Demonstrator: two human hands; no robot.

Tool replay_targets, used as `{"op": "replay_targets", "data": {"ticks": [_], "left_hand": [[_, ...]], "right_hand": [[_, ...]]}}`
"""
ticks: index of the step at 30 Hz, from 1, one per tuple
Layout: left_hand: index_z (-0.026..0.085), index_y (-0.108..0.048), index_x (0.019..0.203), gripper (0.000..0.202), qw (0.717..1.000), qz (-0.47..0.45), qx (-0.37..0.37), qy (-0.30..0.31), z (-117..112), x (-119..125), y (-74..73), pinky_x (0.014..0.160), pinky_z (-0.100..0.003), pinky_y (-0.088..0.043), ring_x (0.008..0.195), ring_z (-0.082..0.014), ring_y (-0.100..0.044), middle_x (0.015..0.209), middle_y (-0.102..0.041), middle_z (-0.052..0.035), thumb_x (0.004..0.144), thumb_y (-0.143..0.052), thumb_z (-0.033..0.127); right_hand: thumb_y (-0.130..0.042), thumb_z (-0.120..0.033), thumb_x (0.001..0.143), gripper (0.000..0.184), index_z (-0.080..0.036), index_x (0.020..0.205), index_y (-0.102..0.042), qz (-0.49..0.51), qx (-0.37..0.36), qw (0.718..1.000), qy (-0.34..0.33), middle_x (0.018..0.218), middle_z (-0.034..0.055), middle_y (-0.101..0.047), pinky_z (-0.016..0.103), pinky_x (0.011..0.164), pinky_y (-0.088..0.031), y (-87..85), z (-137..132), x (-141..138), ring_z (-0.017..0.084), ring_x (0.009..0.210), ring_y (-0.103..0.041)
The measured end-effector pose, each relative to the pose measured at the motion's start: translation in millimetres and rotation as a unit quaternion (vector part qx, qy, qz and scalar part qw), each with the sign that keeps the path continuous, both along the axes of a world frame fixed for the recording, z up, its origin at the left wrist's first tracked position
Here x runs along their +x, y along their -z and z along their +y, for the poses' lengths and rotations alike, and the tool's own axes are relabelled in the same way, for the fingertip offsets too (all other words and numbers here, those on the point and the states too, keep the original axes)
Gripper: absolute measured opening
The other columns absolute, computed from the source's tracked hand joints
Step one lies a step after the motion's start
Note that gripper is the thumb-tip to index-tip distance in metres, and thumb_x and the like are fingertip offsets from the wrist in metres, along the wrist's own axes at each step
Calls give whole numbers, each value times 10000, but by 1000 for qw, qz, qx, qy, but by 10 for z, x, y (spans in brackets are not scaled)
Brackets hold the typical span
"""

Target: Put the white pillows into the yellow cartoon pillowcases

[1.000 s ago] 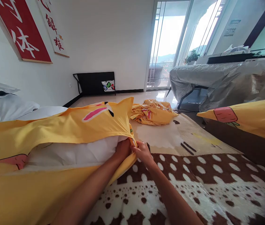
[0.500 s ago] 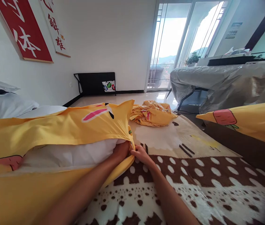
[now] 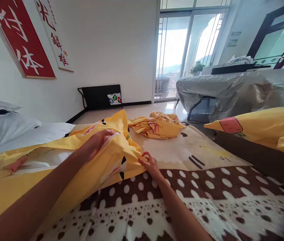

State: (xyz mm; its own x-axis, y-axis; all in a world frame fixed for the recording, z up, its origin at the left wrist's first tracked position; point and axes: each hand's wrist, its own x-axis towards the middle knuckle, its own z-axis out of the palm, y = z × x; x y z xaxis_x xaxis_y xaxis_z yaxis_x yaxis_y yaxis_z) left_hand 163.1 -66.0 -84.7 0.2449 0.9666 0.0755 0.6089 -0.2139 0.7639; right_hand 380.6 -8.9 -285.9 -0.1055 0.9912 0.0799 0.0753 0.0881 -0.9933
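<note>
A yellow pillowcase (image 3: 56,187) printed with pink and black shapes lies in front of me. Its long opening shows part of a white pillow (image 3: 58,156) inside. My left hand (image 3: 99,140) reaches over the opening near the far end and is closed on the pillowcase's edge, a bit of white showing by its fingers, whose tips are partly hidden. With thumb and fingers, my right hand (image 3: 150,164) pinches the pillowcase's end seam near its corner.
A brown and cream patterned blanket (image 3: 197,187) lies underneath. Crumpled yellow cloth (image 3: 162,125) sits beyond the hands. Another yellow printed cushion (image 3: 262,125) is at right, white pillows (image 3: 8,130) at left. A plastic-covered table (image 3: 207,83) stands behind.
My left hand has come out of the opening and back toward the left, onto the pillowcase's edge. The near side of the case has been lifted over the pillow's end. My right hand still pinches the case.
</note>
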Motion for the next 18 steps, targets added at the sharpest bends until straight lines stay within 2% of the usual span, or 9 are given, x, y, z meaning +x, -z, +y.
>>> {"op": "replay_targets", "data": {"ticks": [2, 5, 7, 10, 12, 14, 16, 17, 18], "left_hand": [[154, -678, 998, 394, 1000, 3, -5, -17, 0, -66, -192, 575, -252, -454, 679, -194, -618, 732, -661, -39, 744, -578, 438], [158, -685, 909, 317, 989, 85, 33, -119, 72, -289, -351, 457, -227, -328, 477, -134, -480, 571, -560, 5, 708, -598, 388], [160, -655, 935, 302, 975, 112, 64, -180, 158, -500, -396, 454, -231, -302, 448, -132, -440, 529, -524, 13, 762, -533, 375], [166, -642, 900, 237, 935, 222, 153, -229, 199, -718, -362, 554, -263, -367, 552, -183, -528, 569, -573, -29, 812, -484, 319], [158, -656, 910, 234, 895, 306, 218, -241, 60, -681, -228, 691, -329, -409, 724, -246, -592, 716, -645, -101, 827, -459, 252], [151, -656, 983, 273, 889, 293, 271, -225, -244, -479, 35, 859, -420, -382, 954, -298, -578, 946, -657, -168, 844, -428, 210], [176, -673, 929, 245, 937, 150, 282, -141, -650, -172, 432, 943, -451, -340, 1039, -298, -547, 1001, -649, -155, 859, -457, 267], [189, -683, 816, 239, 972, 53, 222, -64, -853, -8, 666, 948, -436, -347, 1002, -288, -561, 924, -663, -134, 854, -496, 333], [212, -672, 683, 288, 983, 29, 182, -19, -1034, 146, 907, 900, -404, -394, 901, -262, -594, 802, -672, -98, 834, -530, 413]], "right_hand": [[-710, -402, 560, 448, -189, 935, -589, 9, -76, 997, -26, 777, -9, -641, 223, 562, -410, -32, -31, 56, 134, 634, -545], [-774, -313, 458, 445, -164, 844, -609, 0, -149, 985, -87, 669, -14, -616, 230, 537, -414, -135, -76, 188, 142, 588, -552], [-786, -334, 463, 403, -157, 787, -623, 1, -156, 981, -116, 653, -7, -618, 229, 523, -411, -235, -104, 287, 139, 571, -550], [-786, -398, 506, 397, -170, 796, -640, 21, -155, 978, -139, 690, -14, -633, 212, 525, -409, -395, -150, 406, 114, 572, -540], [-801, -400, 501, 415, -171, 809, -645, 41, -155, 974, -162, 711, -18, -639, 202, 532, -412, -488, -187, 445, 105, 581, -539], [-812, -386, 490, 431, -169, 823, -646, 57, -160, 970, -177, 739, -15, -650, 201, 545, -423, -569, -229, 443, 108, 604, -549], [-807, -384, 498, 430, -173, 835, -643, 54, -160, 972, -161, 753, -14, -654, 202, 551, -430, -656, -280, 402, 111, 619, -554], [-800, -389, 509, 420, -174, 834, -641, 44, -155, 976, -147, 746, -15, -650, 201, 550, -429, -712, -312, 367, 111, 619, -551], [-789, -399, 523, 411, -173, 832, -640, 31, -148, 979, -140, 733, -15, -643, 199, 545, -426, -780, -352, 326, 110, 613, -547]]}}
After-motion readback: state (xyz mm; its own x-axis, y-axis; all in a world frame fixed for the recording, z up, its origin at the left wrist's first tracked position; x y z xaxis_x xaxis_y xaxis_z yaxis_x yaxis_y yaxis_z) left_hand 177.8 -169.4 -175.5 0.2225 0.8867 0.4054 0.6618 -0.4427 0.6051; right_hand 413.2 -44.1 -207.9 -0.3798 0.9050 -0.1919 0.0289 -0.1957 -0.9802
